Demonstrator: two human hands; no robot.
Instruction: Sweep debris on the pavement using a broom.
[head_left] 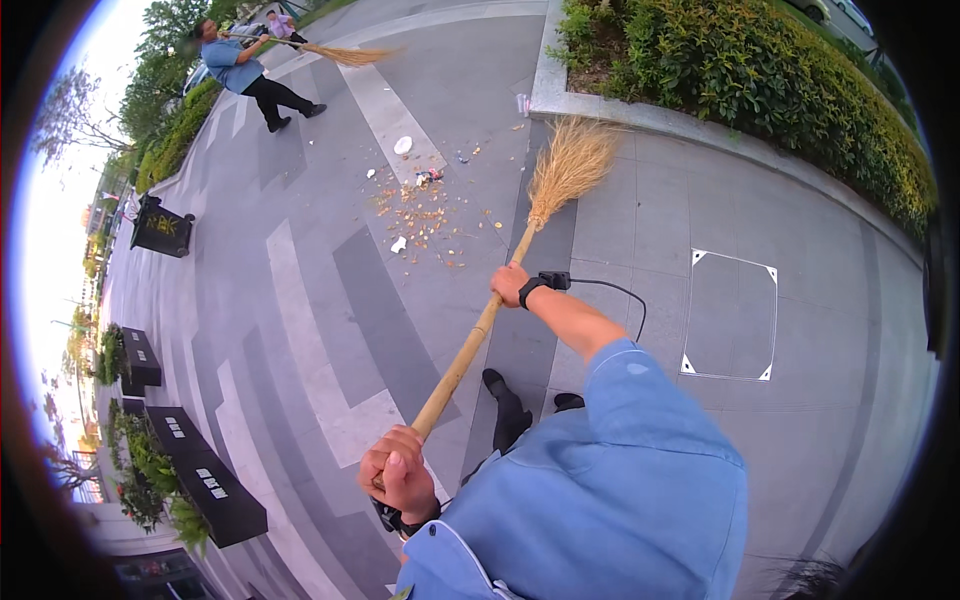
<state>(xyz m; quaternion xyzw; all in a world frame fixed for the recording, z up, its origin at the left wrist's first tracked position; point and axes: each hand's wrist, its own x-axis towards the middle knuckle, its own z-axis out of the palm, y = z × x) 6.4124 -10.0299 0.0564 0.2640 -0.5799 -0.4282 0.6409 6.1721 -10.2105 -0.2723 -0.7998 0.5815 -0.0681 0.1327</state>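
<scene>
Across the front of me slants a long broom with a pale wooden handle (458, 372) and a fanned straw head (572, 170). My left hand (400, 472) is closed round the upper end of the handle, near my body. Farther down the shaft, my right hand (510, 284) grips it, arm stretched out. The bristles touch or hang just over the paving near the planter's corner; I cannot tell which. Left of the broom head lies scattered litter (425, 212): small yellowish bits, white scraps and a white roundish piece (403, 145).
A co-worker (240, 70) at the far left holds another straw broom (350, 54); a second person (282, 25) is behind. A stone kerb (690, 135) edges a hedge (760, 90) on the right. A black bin (162, 228) and dark planter boxes (205, 475) line the left.
</scene>
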